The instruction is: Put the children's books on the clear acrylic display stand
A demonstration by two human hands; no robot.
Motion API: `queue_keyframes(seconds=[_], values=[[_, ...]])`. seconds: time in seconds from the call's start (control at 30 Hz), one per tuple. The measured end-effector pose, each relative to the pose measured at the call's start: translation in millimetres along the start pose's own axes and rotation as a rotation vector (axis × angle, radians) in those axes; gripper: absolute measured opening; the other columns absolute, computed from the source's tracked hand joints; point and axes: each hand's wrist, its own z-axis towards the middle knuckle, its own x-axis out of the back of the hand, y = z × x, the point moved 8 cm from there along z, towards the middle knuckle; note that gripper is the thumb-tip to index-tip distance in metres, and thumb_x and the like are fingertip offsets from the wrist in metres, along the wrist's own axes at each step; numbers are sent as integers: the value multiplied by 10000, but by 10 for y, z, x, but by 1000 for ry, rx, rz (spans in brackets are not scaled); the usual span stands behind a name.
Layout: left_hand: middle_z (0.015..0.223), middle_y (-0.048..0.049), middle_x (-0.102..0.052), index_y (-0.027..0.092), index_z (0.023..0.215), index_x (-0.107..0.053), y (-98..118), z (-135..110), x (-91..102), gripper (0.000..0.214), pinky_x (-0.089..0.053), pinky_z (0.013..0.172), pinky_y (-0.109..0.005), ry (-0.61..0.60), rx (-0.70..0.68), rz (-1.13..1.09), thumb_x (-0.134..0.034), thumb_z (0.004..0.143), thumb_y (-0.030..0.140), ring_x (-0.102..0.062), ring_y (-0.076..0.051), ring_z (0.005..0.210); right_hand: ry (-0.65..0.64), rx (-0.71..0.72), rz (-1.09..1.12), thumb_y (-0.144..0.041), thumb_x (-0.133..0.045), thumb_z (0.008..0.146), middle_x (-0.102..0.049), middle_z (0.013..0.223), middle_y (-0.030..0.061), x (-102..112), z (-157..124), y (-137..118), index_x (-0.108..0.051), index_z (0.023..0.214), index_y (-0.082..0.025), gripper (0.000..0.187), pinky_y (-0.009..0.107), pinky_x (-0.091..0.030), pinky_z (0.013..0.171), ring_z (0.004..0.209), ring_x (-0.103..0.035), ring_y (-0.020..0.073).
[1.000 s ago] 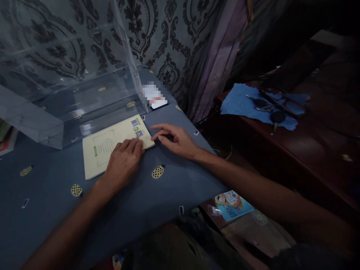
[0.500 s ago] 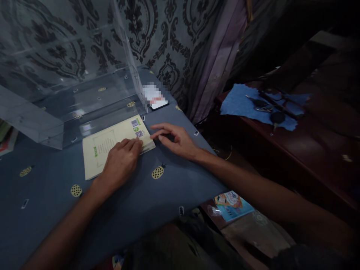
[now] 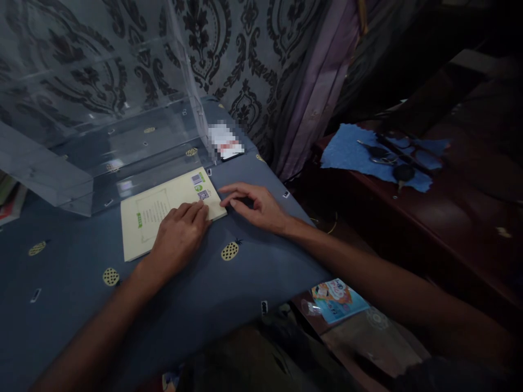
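A thin pale-yellow booklet (image 3: 152,212) lies back cover up on a blue cloth with pineapple prints (image 3: 73,305). My left hand (image 3: 180,234) rests flat on the booklet's lower right part, fingers stretched toward its QR codes. My right hand (image 3: 255,206) lies on the cloth just right of the booklet, fingers apart, thumb and forefinger touching the booklet's right corner. Neither hand grips anything.
A clear acrylic box (image 3: 102,109) stands behind the booklet. A small card or phone (image 3: 226,144) lies by its right corner. To the right, a dark wooden table (image 3: 449,228) carries a blue cloth with keys (image 3: 382,155). A colourful book (image 3: 337,299) lies on the floor below.
Almost nothing moved. The booklet's right corner, slightly lifted half a second ago, lies flat again, and my right thumb has tucked closer to it.
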Motion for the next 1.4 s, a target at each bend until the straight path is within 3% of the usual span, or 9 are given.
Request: queue_keyframes(seconds=[0.27, 0.63, 0.8, 0.9, 1.07, 1.13, 1.4], values=[[1229, -205, -699, 83, 1193, -650, 44, -13, -37, 287, -561, 834, -459, 0, -26, 36, -453, 1002, 171, -657, -322, 1054, -14, -4, -37, -167, -504, 920, -780, 989, 56, -29, -2, 16, -650, 1224, -154, 337, 304, -548, 786, 839, -702, 160], [1142, -166, -727, 113, 1194, -632, 3, 16, 6, 341, -565, 843, -425, -75, -25, 8, -411, 939, 59, -656, -288, 1018, 13, 34, -34, -160, -512, 932, -772, 1070, 67, 4, 6, -29, -647, 1237, -180, 334, 327, -552, 846, 924, -704, 166], [1183, -157, -719, 131, 1168, -643, -10, -9, 7, 280, -550, 858, -429, -33, -28, -20, -420, 1009, 188, -648, -290, 1055, -42, 47, -94, -179, -529, 927, -771, 1023, 66, -40, -12, -14, -662, 1224, -175, 325, 311, -558, 819, 922, -715, 174], [1227, -137, -708, 157, 1177, -638, -219, -47, 17, 290, -537, 869, -418, -19, 5, -35, -422, 1031, 283, -630, -287, 1122, -60, 147, -172, -195, -548, 927, -759, 1036, 82, -66, -38, -73, -673, 1195, -178, 296, 321, -564, 826, 936, -712, 183], [1174, -151, -709, 160, 1151, -637, -946, -228, 11, 328, -505, 845, -441, -45, 298, 107, -386, 1026, 333, -632, -322, 1075, -67, 214, -251, -210, -543, 943, -754, 1014, 98, -77, -50, -125, -676, 1175, -173, 270, 324, -575, 776, 899, -708, 193], [1131, -142, -713, 162, 1146, -630, -1123, -295, -16, 351, -499, 827, -424, -66, 359, 100, -357, 1030, 349, -634, -314, 1049, -78, 205, -269, -208, -539, 944, -755, 1010, 95, -82, -44, -124, -680, 1167, -178, 266, 324, -576, 768, 890, -705, 193], [1026, -147, -679, 152, 1059, -639, -1159, -291, 43, 348, -498, 806, -385, -108, 391, 142, -399, 1003, 399, -628, -300, 988, -66, 215, -331, -226, -532, 957, -763, 1024, 98, -84, -53, -159, -700, 1139, -184, 251, 311, -565, 696, 854, -705, 196]])
